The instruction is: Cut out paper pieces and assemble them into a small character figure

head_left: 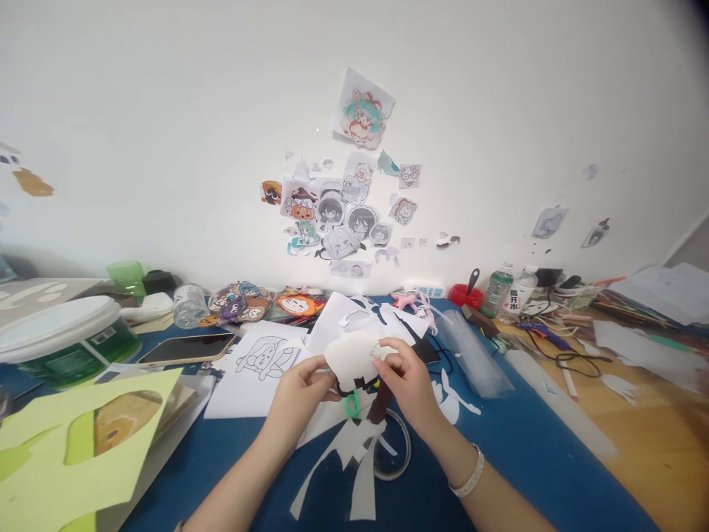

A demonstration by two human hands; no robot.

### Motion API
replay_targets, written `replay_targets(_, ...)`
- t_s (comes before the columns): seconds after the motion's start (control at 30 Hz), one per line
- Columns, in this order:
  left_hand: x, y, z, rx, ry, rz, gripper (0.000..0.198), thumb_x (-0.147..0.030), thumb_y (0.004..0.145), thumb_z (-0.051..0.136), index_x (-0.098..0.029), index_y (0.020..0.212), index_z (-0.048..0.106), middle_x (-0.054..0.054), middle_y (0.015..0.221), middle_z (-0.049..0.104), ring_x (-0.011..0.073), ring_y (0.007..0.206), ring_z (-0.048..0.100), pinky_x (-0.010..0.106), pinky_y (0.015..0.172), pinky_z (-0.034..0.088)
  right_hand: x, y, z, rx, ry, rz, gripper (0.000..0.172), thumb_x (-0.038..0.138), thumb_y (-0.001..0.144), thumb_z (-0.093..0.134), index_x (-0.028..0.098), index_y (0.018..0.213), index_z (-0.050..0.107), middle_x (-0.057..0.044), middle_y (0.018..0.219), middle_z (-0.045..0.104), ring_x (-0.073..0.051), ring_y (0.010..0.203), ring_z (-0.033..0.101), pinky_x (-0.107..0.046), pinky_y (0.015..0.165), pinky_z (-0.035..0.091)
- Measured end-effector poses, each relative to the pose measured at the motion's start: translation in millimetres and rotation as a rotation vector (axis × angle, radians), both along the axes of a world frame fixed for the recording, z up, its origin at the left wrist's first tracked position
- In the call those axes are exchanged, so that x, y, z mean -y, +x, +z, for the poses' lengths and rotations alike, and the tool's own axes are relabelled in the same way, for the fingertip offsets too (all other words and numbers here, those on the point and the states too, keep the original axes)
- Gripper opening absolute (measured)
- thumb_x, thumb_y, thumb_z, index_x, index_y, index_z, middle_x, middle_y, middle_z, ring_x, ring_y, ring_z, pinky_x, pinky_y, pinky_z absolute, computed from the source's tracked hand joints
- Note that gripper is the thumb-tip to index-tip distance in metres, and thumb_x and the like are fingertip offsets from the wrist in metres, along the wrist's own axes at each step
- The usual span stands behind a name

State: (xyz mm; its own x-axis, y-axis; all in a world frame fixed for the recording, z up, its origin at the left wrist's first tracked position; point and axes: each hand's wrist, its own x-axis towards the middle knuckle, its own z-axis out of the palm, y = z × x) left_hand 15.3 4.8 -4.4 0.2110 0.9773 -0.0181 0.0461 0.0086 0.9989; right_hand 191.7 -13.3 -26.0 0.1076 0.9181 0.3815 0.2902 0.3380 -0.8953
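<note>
A white paper cutout [350,357] with a rounded outline is held up between both hands over the blue mat [487,473]. My left hand [302,395] pinches its lower left edge, thumb and fingers closed. At the upper right edge, my right hand [408,377] grips it between thumb and fingertips. Black, green and dark brown bits show just under the cutout; what they belong to is partly hidden. Below the hands lie grey-white paper scraps [362,488] and a clear tape roll [408,454].
On the left are a white-lidded green tub [60,325], a phone [187,349] and a yellow-green cut sheet [127,458]. A line drawing [266,358] lies behind my left hand. Bottles [497,288], a red bowl [465,295] and a plastic sleeve [473,355] stand or lie to the right.
</note>
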Motion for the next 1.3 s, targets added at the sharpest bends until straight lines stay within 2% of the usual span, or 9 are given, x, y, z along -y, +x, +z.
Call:
replay_targets(0.17, -1.6, -1.2, -1.7, 0.000, -0.007, 0.022, 0.037, -0.022, 0.064, 0.057, -0.015, 0.099, 0.066, 0.000, 0.069, 0.067, 0.0146, 0.063, 0.059, 0.024, 0.062, 0.053, 2.3, 0.8, 0.7, -0.036, 0.102, -0.025, 0.012, 0.032, 0.080, 0.054, 0.020, 0.081, 0.051, 0.008, 0.045, 0.038, -0.009, 0.046, 0.035, -0.022, 0.051, 0.031)
replay_targets(0.23, -2.7, -1.4, -2.7, 0.010, -0.006, 0.034, 0.038, -0.025, 0.065, 0.058, -0.014, 0.100, 0.065, 0.000, 0.068, 0.066, 0.0145, 0.062, 0.059, 0.024, 0.061, 0.053, 1.3, 1.9, 1.4, -0.106, 0.087, -0.018, 0.014, 0.032, 0.079, 0.055, 0.019, 0.078, 0.052, 0.008, 0.046, 0.036, -0.009, 0.046, 0.033, -0.022, 0.050, 0.030)
replay_targets(0.43, -3.8, -1.2, -4.0, 0.033, 0.010, 0.062, 0.039, -0.029, 0.066, 0.059, -0.011, 0.101, 0.062, 0.000, 0.060, 0.065, 0.0146, 0.059, 0.059, 0.025, 0.062, 0.053, -4.9, 2.4, 2.3, -0.407, -0.223, 0.096, 0.022, 0.037, 0.074, 0.058, 0.018, 0.072, 0.051, 0.007, 0.048, 0.039, -0.006, 0.041, 0.029, -0.019, 0.039, 0.021)
replay_targets(0.57, -1.1, -0.7, -2.6, 0.021, 0.040, 0.037, 0.036, -0.032, 0.067, 0.059, -0.013, 0.097, 0.063, 0.001, 0.067, 0.067, 0.0150, 0.059, 0.060, 0.027, 0.063, 0.053, -7.4, -0.3, 0.5, -0.494, -0.295, 0.100, 0.023, 0.037, 0.072, 0.059, 0.018, 0.069, 0.048, 0.008, 0.048, 0.039, -0.005, 0.039, 0.029, -0.018, 0.037, 0.021)
replay_targets(0.7, 1.1, 0.1, -1.0, -0.009, 0.052, 0.038, 0.034, -0.033, 0.067, 0.058, -0.015, 0.095, 0.063, 0.001, 0.069, 0.068, 0.0145, 0.056, 0.061, 0.026, 0.063, 0.052, -6.5, -2.1, 0.2, -0.503, -0.289, 0.088, 0.023, 0.037, 0.071, 0.061, 0.018, 0.070, 0.048, 0.008, 0.048, 0.040, -0.005, 0.039, 0.030, -0.018, 0.037, 0.022)
replay_targets(0.9, 2.9, 1.9, -0.3, -0.040, 0.073, 0.028, 0.030, -0.033, 0.066, 0.058, -0.016, 0.090, 0.064, -0.001, 0.058, 0.065, 0.0171, 0.055, 0.062, 0.028, 0.063, 0.051, -4.9, -2.1, 0.2, -0.526, -0.293, 0.087, 0.026, 0.039, 0.070, 0.062, 0.018, 0.071, 0.047, 0.008, 0.049, 0.041, -0.006, 0.040, 0.031, -0.019, 0.037, 0.022)
replay_targets(1.17, 4.0, 2.1, 0.9, -0.044, 0.064, -0.004, 0.038, -0.033, 0.067, 0.058, -0.012, 0.100, 0.063, 0.000, 0.056, 0.063, 0.0152, 0.056, 0.059, 0.027, 0.064, 0.052, -6.0, -2.3, 1.4, -0.529, -0.344, 0.128, 0.031, 0.043, 0.068, 0.064, 0.019, 0.083, 0.050, 0.009, 0.049, 0.040, -0.006, 0.039, 0.029, -0.018, 0.037, 0.020)
replay_targets(1.3, 3.9, 2.6, 1.5, 0.049, 0.049, -0.014, 0.033, -0.036, 0.068, 0.058, -0.013, 0.091, 0.065, 0.001, 0.061, 0.061, 0.0156, 0.059, 0.058, 0.028, 0.061, 0.053, -4.9, -2.2, 2.7, -0.476, -0.343, 0.124, 0.032, 0.044, 0.068, 0.064, 0.018, 0.081, 0.050, 0.008, 0.048, 0.040, -0.006, 0.039, 0.030, -0.018, 0.037, 0.021)
